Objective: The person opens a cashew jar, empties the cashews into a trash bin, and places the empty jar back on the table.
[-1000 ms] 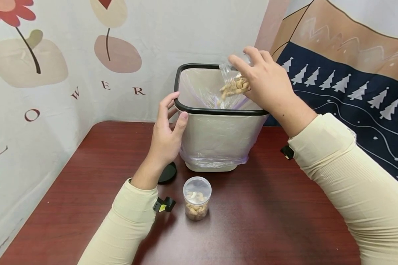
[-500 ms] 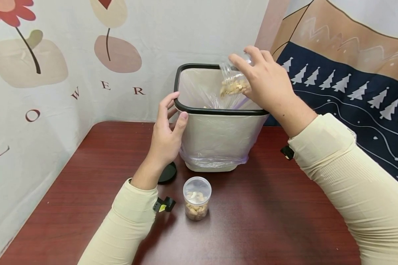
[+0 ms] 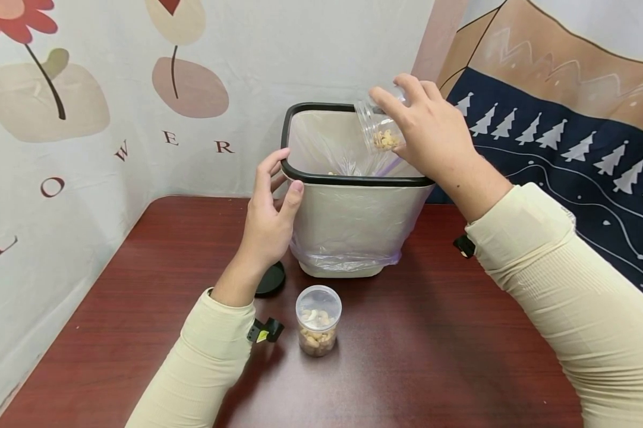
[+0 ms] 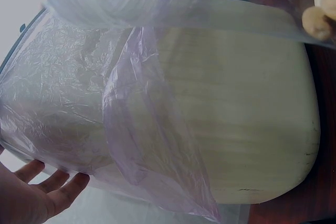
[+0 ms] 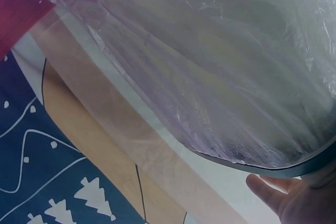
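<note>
Clearly, the table (image 3: 434, 368) carries a lined bin (image 3: 356, 220), its near-left corner held in your left hand (image 3: 270, 217); over its mouth your right hand (image 3: 431, 125) grips a tipped clear jar (image 3: 372, 120) with yellowish pieces (image 3: 386, 140) inside.

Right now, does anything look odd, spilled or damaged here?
The right hand holds a jar of nuts tipped over the bin: food there seems odd, though it looks deliberate. In the left wrist view, small dark marks, perhaps scuffs, show near the bin's base.
</note>
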Demonstrator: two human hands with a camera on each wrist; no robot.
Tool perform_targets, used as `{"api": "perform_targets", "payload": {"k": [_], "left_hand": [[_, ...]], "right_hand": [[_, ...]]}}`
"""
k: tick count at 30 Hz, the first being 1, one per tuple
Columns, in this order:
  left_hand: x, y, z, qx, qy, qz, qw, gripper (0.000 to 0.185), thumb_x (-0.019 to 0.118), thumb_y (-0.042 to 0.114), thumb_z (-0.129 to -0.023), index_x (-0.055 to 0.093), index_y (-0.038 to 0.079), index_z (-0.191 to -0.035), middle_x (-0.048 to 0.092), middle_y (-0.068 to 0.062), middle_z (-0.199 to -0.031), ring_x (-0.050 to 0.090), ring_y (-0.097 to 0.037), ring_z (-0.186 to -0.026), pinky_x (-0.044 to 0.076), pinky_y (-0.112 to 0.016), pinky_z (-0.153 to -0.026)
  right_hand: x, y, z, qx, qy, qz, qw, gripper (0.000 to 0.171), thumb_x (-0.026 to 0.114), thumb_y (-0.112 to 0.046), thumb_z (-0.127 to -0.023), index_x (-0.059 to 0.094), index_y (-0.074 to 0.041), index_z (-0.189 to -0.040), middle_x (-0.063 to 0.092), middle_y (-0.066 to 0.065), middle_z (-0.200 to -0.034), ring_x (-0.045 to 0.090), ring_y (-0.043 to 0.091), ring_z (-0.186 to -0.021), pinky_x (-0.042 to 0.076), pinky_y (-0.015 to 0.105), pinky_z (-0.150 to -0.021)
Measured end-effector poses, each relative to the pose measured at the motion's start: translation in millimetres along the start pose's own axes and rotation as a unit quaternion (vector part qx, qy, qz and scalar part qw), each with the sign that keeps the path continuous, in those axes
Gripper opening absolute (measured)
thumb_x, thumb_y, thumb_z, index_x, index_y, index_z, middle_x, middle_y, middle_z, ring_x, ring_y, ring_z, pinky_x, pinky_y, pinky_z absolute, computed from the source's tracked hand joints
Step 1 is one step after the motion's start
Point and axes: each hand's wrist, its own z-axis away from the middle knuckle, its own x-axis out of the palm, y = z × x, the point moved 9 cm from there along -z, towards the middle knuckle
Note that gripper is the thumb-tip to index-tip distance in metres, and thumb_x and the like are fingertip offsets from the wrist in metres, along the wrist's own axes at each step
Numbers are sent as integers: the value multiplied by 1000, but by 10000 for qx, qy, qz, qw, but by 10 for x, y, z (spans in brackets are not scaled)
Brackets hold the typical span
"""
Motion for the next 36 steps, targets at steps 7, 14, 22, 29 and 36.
{"api": "perform_targets", "payload": {"k": [7, 14, 22, 29, 36], "left_hand": [[1, -4, 3, -20, 2, -8, 10000, 65, 50, 60, -97, 37, 25, -150, 39, -11, -152, 48, -30, -135, 47, -48, -105], [-2, -10, 2, -11, 0, -9, 10000, 66, 50, 61, -96, 37, 25, -150, 39, -10, -152, 48, -30, -135, 47, -49, -104], [-1, -14, 5, -9, -21, -24, 10000, 69, 49, 64, -95, 36, 24, -150, 38, -9, -153, 48, -30, -136, 47, -47, -105], [1, -8, 4, -3, 4, -37, 10000, 69, 49, 64, -95, 36, 23, -150, 39, -13, -153, 48, -31, -135, 47, -49, -104], [6, -8, 2, 10, 5, -28, 10000, 68, 49, 63, -95, 37, 23, -150, 40, -13, -152, 48, -31, -135, 48, -49, -103]], "right_hand": [[-2, -5, 1, 0, -1, 3, 10000, 86, 83, -6, -77, 37, -22, -149, 36, 21, -152, 41, 44, -136, 54, 65, -81], [3, -13, -3, -7, -35, 28, 10000, 87, 83, -5, -77, 37, -23, -149, 35, 21, -153, 41, 44, -137, 54, 65, -81], [6, -21, -4, -87, -47, 1, 10000, 85, 82, -6, -78, 38, -24, -148, 35, 21, -154, 41, 44, -137, 54, 64, -81], [1, -27, -7, -161, -14, 6, 9999, 82, 80, -4, -79, 39, -23, -148, 35, 21, -154, 41, 44, -137, 53, 63, -89], [-2, -48, -13, -286, 33, 61, 9996, 77, 76, -3, -82, 40, -23, -147, 36, 21, -153, 41, 44, -136, 52, 62, -91]]}}
